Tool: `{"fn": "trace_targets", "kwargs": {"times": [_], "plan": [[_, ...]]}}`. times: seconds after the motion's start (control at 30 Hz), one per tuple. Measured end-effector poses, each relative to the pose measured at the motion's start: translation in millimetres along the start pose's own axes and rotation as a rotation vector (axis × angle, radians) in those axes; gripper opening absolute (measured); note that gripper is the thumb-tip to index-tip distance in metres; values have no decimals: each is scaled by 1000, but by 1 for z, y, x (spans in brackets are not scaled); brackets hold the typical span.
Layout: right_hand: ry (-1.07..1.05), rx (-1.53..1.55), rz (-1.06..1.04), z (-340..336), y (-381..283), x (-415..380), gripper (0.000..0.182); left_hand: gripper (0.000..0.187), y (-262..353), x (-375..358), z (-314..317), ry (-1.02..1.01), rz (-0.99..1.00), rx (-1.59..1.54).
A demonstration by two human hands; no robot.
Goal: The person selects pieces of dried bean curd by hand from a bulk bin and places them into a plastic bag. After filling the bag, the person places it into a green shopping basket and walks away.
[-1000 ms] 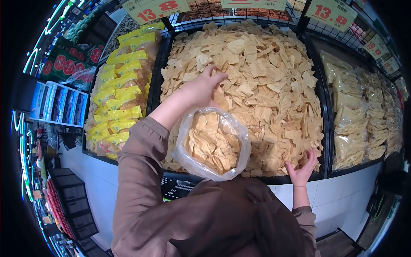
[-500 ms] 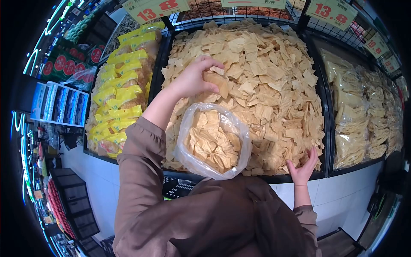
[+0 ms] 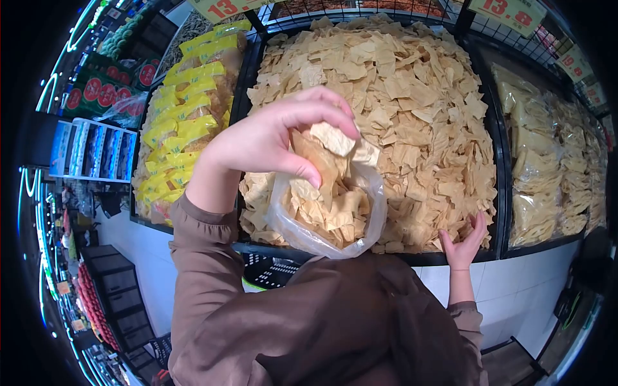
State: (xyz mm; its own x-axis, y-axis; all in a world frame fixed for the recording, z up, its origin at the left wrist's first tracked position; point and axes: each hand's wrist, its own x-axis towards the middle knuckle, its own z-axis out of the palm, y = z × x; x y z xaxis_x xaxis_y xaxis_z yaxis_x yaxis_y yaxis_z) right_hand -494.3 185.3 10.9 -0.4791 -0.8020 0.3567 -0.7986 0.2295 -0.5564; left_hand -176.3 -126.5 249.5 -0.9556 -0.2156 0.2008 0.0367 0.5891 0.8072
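Left hand (image 3: 261, 138): raised above the near left part of the bin (image 3: 418, 259), forearm rising from the lower left, wrist bent so the fingers (image 3: 322, 114) point right. Fingers and thumb are curled around several dried sheets (image 3: 331, 139), held over the mouth of the plastic bag (image 3: 306, 241). The bag, part-filled with like pieces, stands at the bin's front edge. Right hand (image 3: 465, 251): at the front right corner, thumb and fingers spread wide, beside the pile (image 3: 412, 128); contact cannot be determined.
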Motion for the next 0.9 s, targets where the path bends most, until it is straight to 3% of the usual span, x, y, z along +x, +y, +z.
{"fn": "trace_targets", "kwargs": {"times": [0.1, 0.17, 0.2, 0.27, 0.5, 0.73, 0.83, 0.9], "plan": [[9, -6, 1, 1, 0, -1, 98, 61, -11, -5, 17, -263, -80, -108], [6, -4, -2, 1, 0, 0, 98, 66, -25, -13, 30, -453, -149, -31], [6, -4, -5, 1, 0, 0, 98, 66, -25, -14, 35, -450, -149, -33], [2, -9, -1, 0, -2, 1, 97, 72, -22, -16, 48, -640, -305, 155], [14, -12, -3, 2, -1, 0, 96, 85, -8, -22, 79, -598, -323, 461], [6, -26, 24, 0, -3, 0, 96, 85, 14, -22, 48, -591, -431, 555], [4, -7, 22, 0, -5, 1, 95, 78, -17, -28, 9, -186, -346, 386], [0, 1, 25, -1, -6, 1, 95, 72, -53, -30, -24, 50, -567, 86]]}}
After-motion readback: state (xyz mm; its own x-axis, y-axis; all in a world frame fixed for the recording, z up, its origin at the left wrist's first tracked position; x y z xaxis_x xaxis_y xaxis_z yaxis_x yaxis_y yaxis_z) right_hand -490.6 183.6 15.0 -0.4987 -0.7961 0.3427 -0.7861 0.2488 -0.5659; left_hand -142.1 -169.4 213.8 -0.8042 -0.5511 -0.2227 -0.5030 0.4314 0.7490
